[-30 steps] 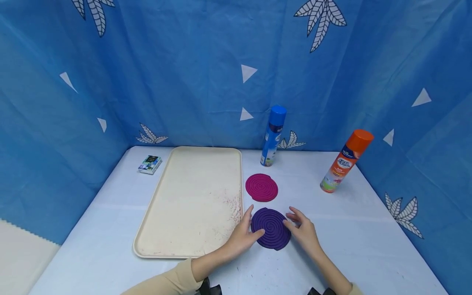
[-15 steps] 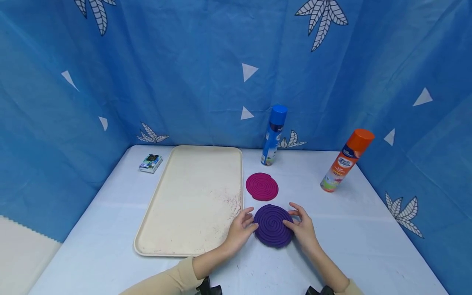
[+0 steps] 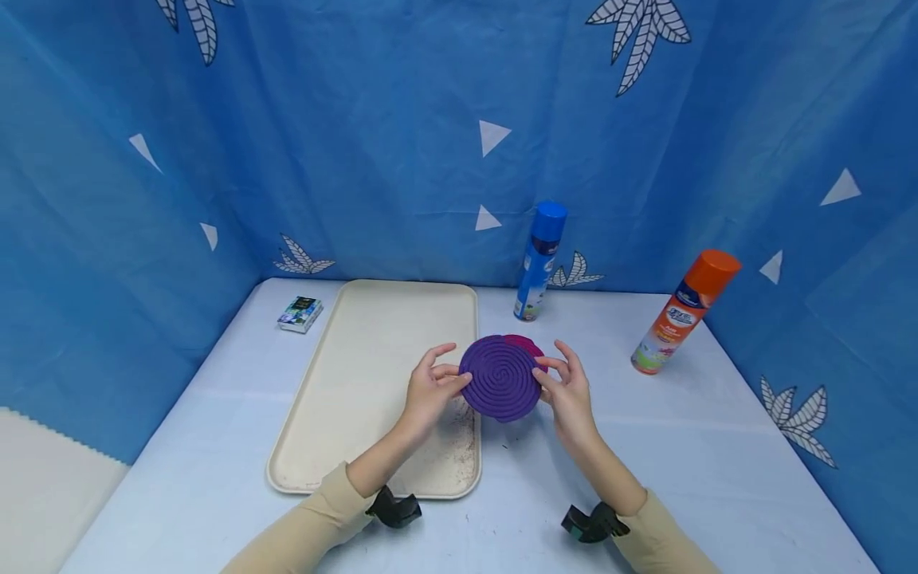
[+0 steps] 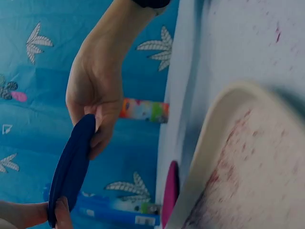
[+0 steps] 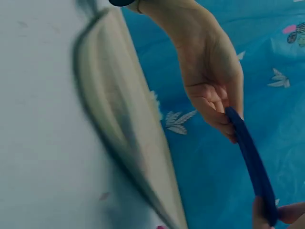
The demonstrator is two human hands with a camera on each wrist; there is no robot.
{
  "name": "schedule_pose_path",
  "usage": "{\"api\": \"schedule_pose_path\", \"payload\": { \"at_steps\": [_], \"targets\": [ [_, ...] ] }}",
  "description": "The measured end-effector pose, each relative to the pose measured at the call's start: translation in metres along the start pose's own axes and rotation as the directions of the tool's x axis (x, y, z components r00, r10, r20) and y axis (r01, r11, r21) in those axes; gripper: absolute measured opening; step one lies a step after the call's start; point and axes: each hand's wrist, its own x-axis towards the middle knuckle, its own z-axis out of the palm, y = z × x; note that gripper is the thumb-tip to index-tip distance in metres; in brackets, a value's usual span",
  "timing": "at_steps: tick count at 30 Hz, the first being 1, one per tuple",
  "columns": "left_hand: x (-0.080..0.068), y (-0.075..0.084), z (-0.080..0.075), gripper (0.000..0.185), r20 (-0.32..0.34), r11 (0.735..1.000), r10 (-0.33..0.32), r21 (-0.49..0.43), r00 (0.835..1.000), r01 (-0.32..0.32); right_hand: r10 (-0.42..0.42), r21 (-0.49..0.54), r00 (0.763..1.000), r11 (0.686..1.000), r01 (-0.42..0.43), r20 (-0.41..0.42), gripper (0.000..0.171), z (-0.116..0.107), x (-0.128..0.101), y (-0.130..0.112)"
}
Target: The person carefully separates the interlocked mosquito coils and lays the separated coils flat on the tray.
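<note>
A purple coiled round coaster [image 3: 500, 379] is held up off the table between both hands. My left hand [image 3: 429, 389] pinches its left edge with thumb and fingers, and my right hand [image 3: 570, 395] pinches the right edge. Seen edge-on in the left wrist view, the purple coaster [image 4: 71, 164] is raised above the table and tray level. Behind it in the head view lies a magenta coaster [image 3: 528, 343], mostly hidden. That magenta coaster [image 4: 170, 194] rests flat beside the tray rim in the left wrist view.
A cream tray [image 3: 380, 359] with reddish specks lies on the left, partly under the left hand. A blue spray can [image 3: 539, 259] and an orange spray can [image 3: 684, 311] stand at the back. A small box [image 3: 300, 314] sits at the far left. Blue cloth [image 3: 402, 159] encloses the table.
Both hands have closed on the purple coaster's edges, lifted it off the table and carried it forward and slightly left, so that it now covers most of the magenta one from the head view.
</note>
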Motion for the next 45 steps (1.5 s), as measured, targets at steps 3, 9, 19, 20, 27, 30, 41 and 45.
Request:
{"api": "schedule_pose_path", "payload": {
  "at_steps": [3,9,19,20,27,30,41,45],
  "targets": [
    [0.007,0.013,-0.015,0.054,-0.069,1.0,0.026,0.003,0.997,-0.026,-0.011,0.004,0.999,1.0,0.011,0.031,0.069,0.013,0.011,-0.011],
    [0.016,0.024,-0.032,0.058,-0.181,0.994,0.077,0.093,0.98,-0.061,-0.034,-0.018,0.997,0.999,0.035,0.074,0.075,0.033,0.027,-0.025],
    [0.008,0.037,-0.031,0.063,-0.187,0.852,0.445,0.39,0.876,-0.35,0.023,-0.025,0.995,0.999,-0.021,0.092,0.066,0.041,0.038,-0.025],
    [0.007,0.039,-0.031,0.063,-0.181,0.836,0.47,0.406,0.864,-0.369,0.03,-0.016,0.996,0.999,-0.029,0.088,0.065,0.041,0.038,-0.025],
    [0.026,0.026,-0.044,0.066,-0.202,0.98,0.181,0.116,0.962,-0.16,0.013,-0.007,0.998,1.0,-0.012,0.064,0.062,0.042,0.039,-0.02],
    [0.032,0.028,-0.051,0.065,-0.211,0.998,0.03,-0.053,0.977,-0.042,-0.007,-0.028,0.999,1.0,0.009,0.054,0.06,0.041,0.04,-0.019],
    [0.062,0.021,-0.109,0.058,-0.519,0.994,0.038,-0.068,0.854,-0.086,0.043,-0.003,0.999,0.999,-0.043,-0.019,0.056,0.042,0.04,-0.022],
    [0.073,0.002,-0.129,0.058,-0.584,0.999,0.043,0.005,0.811,-0.05,0.051,-0.011,0.998,0.999,-0.051,-0.021,0.055,0.042,0.041,-0.02]
  ]
}}
